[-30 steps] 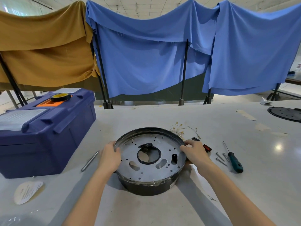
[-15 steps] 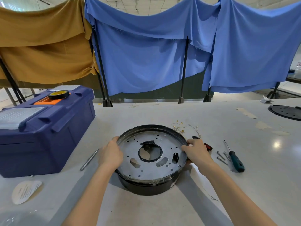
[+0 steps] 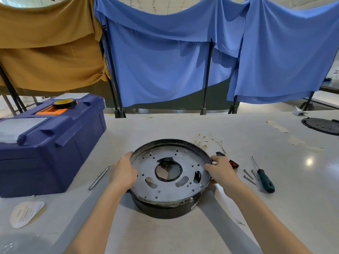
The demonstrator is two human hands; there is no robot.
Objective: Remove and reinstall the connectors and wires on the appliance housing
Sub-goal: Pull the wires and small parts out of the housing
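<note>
**Both hands on the housing at mid-table**

A pale, glossy table [image 3: 238, 226] fills the near half of the view, with a lamp glare at its right. Behind its far edge, blue cloths [image 3: 165, 61] and a tan cloth [image 3: 45, 52] hang over black stands, and ceiling tiles show above them.

A blue toolbox [image 3: 45, 149] stands at the left with a tape roll [image 3: 64, 103] on its lid. A metal rod [image 3: 99, 177] lies just right of it, and a paper label [image 3: 25, 213] lies nearer. At the right are a screwdriver [image 3: 265, 180] and loose screws [image 3: 249, 176]. A black disc [image 3: 322, 125] sits at the far right edge.

The round black housing [image 3: 170, 182] sits at the table's middle, its perforated metal plate facing up. Loose wires [image 3: 200, 142] with small yellow connectors lie just beyond its far right rim. A red switch [image 3: 233, 163] lies beside the right hand [image 3: 221, 171].

The left hand [image 3: 122, 173] grips the left rim, fingers curled over onto the plate. The right hand grips the right rim, fingers bent on its edge.

Compared with a second ago, both hands keep their hold on opposite sides. The left fingers now reach a little farther over the plate. The far rim shows higher and the plate faces the camera more, though the view itself has shifted. Tools and wires lie as before.
</note>
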